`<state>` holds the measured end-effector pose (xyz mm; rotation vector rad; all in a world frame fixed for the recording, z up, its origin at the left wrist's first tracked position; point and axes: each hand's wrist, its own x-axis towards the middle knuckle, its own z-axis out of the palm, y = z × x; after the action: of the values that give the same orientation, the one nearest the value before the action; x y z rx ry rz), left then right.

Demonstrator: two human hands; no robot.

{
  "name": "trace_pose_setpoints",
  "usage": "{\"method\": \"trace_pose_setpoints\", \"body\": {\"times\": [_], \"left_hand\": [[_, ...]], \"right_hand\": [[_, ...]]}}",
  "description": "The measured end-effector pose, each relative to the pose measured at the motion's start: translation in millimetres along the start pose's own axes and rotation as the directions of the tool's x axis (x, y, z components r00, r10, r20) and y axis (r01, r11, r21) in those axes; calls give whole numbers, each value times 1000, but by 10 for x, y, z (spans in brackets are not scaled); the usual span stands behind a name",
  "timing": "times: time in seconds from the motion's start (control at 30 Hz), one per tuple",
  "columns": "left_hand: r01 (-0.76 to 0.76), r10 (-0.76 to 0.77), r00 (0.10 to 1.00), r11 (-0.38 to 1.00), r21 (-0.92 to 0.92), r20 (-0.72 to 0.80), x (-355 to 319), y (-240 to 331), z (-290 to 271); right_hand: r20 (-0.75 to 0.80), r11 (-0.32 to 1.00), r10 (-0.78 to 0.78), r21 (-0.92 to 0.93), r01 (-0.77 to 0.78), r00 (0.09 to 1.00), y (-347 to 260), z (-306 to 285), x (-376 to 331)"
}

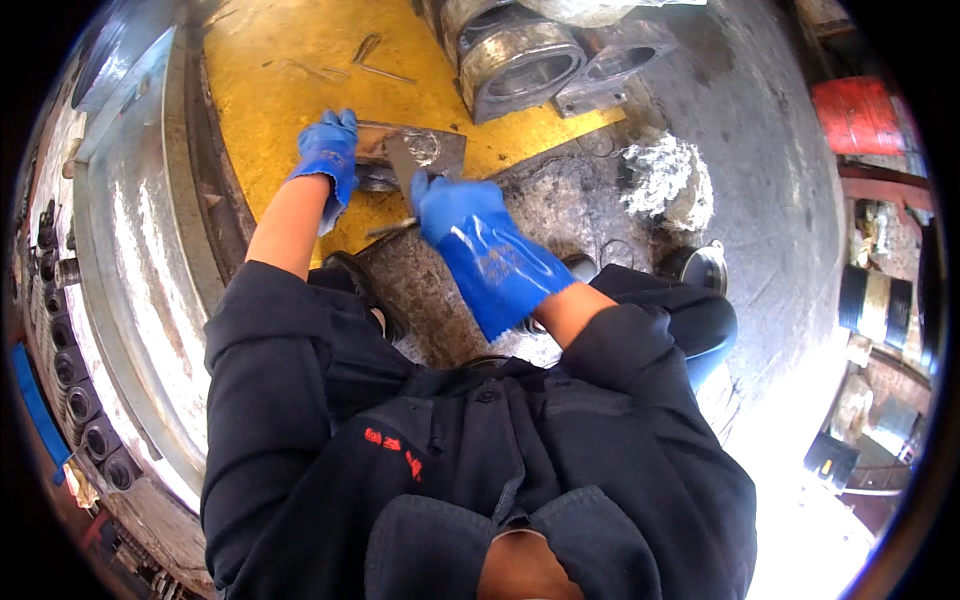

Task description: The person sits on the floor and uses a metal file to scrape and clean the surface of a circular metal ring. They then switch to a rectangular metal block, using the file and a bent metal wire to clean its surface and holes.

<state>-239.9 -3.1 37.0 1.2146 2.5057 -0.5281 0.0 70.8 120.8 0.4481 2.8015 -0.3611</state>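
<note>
Head view, looking straight down past a dark jacket: the left hand (327,152), in a blue glove, is curled down over the left end of a flat grey metal plate (425,152) and presses it onto the yellow floor (270,60), which looks like a way of pinning the piece so that it cannot slide while it is worked. The right hand (455,212), gloved the same, is closed in a fist around the handle of a flat-bladed scraper (401,160) whose blade lies on the plate's upper face; the low, slanted grip would let the edge ride along the surface rather than dig in. A shiny patch near the plate's right end may be bared metal or smeared residue, and the fisheye blur does not settle which. The plate sits at the edge of the yellow area, where it meets grimy grey concrete (760,180), close in front of the person's knees, so both arms work it without stretching. Just beyond it stand two heavy cast metal housings (520,65). To the right, near but apart, lies a wad of white rags (668,180), and beside it a small round tin (700,268). A large curved steel casing (140,270) runs down the left side.
</note>
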Motion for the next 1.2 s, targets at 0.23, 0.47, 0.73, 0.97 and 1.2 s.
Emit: {"method": "trace_pose_setpoints", "body": {"times": [0.23,0.47,0.73,0.97,1.2], "left_hand": [[-10,10,1000,1000,14,-13,-175,-21,-96],[-28,28,999,1000,11,-19,-142,-18,-93],[-56,63,984,997,45,-168,-57,-60,79],[-25,28,994,999,28,-102,22,-89,148],[5,-5,999,1000,2,43,26,57,-96]], "right_hand": [[-109,997,-63,-51,58,992,-162,-14,-57],[-117,999,-16,37,20,993,-177,-200,-113],[-40,994,-14,109,18,999,-32,-541,-55],[-48,995,18,95,-13,999,28,-497,86],[-38,999,22,41,-20,999,68,-364,145]]}}
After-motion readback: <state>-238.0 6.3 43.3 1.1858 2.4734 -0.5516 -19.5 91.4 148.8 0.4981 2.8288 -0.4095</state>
